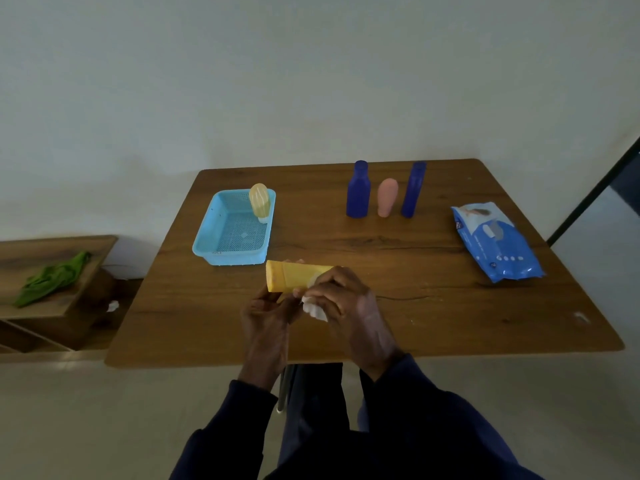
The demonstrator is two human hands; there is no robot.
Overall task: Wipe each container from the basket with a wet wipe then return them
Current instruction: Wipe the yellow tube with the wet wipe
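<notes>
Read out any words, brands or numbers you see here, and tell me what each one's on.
Nothing reads clearly.
Wipes pack: white print and icons, too blurred to read.
Basket front rim: small dark mark, too small to read.
Yellow tube in left hand, wipe in right hand: no text visible.
Wide blue bottle, slim blue bottle, pink bottle, pale yellow bottle: no text visible.

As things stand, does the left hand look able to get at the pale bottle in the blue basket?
Probably not yet: the left hand grips the yellow tube, so it is occupied. Nothing stands between it and the pale bottle in the blue basket, though.
</notes>
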